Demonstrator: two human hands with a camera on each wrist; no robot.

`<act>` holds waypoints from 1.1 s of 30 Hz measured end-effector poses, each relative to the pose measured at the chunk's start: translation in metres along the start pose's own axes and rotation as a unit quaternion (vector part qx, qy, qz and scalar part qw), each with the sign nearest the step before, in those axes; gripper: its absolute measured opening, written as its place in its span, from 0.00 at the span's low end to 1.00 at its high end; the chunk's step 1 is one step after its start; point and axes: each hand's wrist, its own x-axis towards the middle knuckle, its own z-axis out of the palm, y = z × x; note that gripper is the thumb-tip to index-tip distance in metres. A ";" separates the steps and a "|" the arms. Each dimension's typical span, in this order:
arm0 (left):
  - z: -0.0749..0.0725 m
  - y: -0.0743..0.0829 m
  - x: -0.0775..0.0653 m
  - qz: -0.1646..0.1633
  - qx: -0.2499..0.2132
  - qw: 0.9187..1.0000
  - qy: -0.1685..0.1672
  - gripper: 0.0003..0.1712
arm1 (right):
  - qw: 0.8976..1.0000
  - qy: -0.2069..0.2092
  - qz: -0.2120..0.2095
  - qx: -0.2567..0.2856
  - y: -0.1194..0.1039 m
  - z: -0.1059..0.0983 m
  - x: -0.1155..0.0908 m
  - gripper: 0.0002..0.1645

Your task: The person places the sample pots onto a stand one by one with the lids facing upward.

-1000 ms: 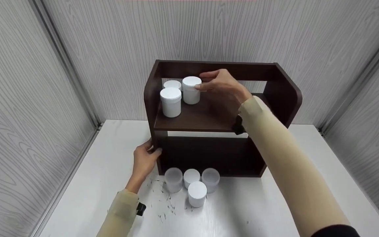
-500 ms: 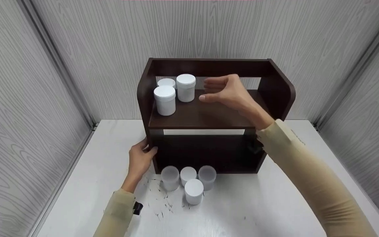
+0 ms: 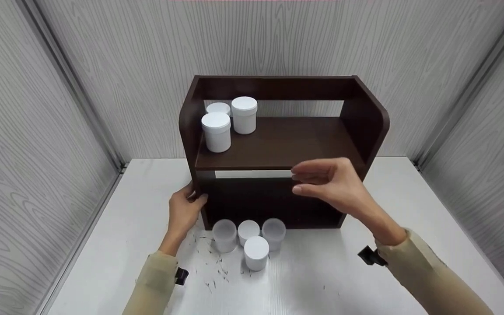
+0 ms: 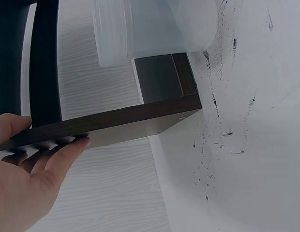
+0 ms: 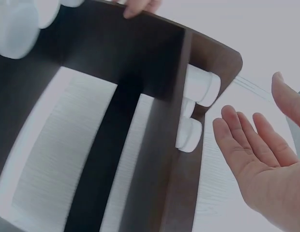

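Observation:
My left hand [image 3: 183, 214] grips the left side panel of a dark brown two-tier shelf [image 3: 295, 142]; in the left wrist view the thumb and fingers [image 4: 67, 157] lie on opposite faces of that panel. My right hand [image 3: 337, 186] hovers in front of the shelf's lower right part, thumb apart from the bent fingers, holding nothing. Three white lidded jars stand on the upper tier at the left: a front jar [image 3: 217, 133], a jar to its right [image 3: 244, 116], and a back jar [image 3: 218, 108], partly hidden.
Before the shelf's lower opening, a cluster stands on the white table [image 3: 313, 280]: a white-lidded jar [image 3: 256, 253], another behind it [image 3: 248, 230], and translucent containers at left [image 3: 225, 236] and right [image 3: 274, 234]. Dark scuffs mark the table. Wood-grain panels rise behind and at both sides.
My right hand has let go of the jar on the upper tier and moved down and toward me. That jar stays standing there. My left hand keeps its grip on the shelf.

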 end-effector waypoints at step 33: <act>0.000 0.001 0.000 0.009 0.011 1.000 0.013 0.32 | 0.993 0.011 0.116 0.004 0.124 -0.003 -0.122 0.18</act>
